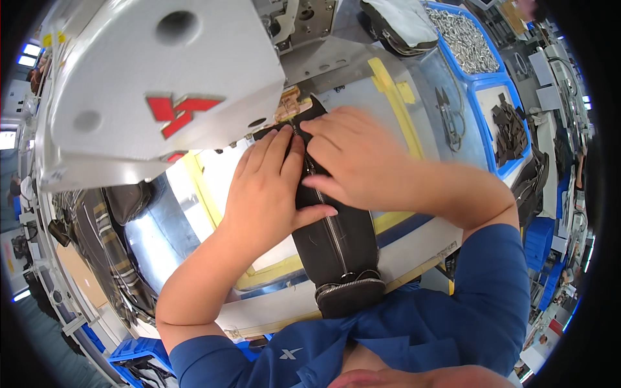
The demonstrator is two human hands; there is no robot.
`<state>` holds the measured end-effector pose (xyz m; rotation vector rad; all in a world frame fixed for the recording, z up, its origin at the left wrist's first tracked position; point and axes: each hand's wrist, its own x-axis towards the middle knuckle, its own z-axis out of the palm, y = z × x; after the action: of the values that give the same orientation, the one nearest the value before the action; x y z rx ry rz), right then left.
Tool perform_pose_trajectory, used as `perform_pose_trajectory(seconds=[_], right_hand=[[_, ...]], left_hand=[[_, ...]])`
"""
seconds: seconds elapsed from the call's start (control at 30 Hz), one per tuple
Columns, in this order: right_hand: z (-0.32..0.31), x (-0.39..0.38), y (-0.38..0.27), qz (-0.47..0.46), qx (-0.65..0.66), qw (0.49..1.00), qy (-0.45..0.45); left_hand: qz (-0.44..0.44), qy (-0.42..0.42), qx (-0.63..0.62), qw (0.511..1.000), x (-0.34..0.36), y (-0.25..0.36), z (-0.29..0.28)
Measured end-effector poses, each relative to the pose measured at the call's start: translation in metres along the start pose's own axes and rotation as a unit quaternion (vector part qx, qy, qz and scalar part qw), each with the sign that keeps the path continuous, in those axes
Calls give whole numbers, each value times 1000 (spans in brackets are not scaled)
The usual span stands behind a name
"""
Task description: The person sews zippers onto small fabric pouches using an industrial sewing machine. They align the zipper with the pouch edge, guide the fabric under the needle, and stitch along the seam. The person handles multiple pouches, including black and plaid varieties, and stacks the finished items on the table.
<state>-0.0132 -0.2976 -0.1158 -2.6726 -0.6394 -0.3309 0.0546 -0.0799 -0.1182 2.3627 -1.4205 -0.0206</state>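
- The black bag piece [359,234] lies lengthwise on the table [145,240], its far end at the sewing machine [194,71].
- The left hand [266,182] is flat on it, thumb spread out toward the zipper [335,240] — it grips nothing.
- The right hand [354,154] is half-curled over the other side, somewhat blurred; whether it pinches the cloth, I cannot tell.
- At right is one metal hand tool [444,111].

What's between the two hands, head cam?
In the head view, a stretch of metal zipper on the black piece shows between the left hand and right hand.
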Motion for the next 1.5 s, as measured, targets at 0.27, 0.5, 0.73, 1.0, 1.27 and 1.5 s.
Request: perform_pose_trajectory(seconds=[0.27, 0.5, 0.73, 1.0, 1.27, 1.5], right_hand=[[2, 3, 3, -1, 33, 997, -68], [-2, 5, 4, -2, 52, 996, -67], [-3, 5, 3, -1, 43, 997, -60], [-2, 4, 1, -2, 44, 997, -57], [-4, 4, 3, 1, 22, 999, -45], [-42, -9, 20, 69, 64, 991, -93]], left_hand=[[-1, -2, -28, 1000, 2, 2, 3], [-3, -6, -32, 999, 4, 2, 0], [-1, -9, -23, 1000, 5, 1, 2], [4, -5, -14, 1000, 3, 1, 3], [18, -4, -26, 999, 6, -1, 4], [12, -3, 17, 1000, 1, 2, 8]])
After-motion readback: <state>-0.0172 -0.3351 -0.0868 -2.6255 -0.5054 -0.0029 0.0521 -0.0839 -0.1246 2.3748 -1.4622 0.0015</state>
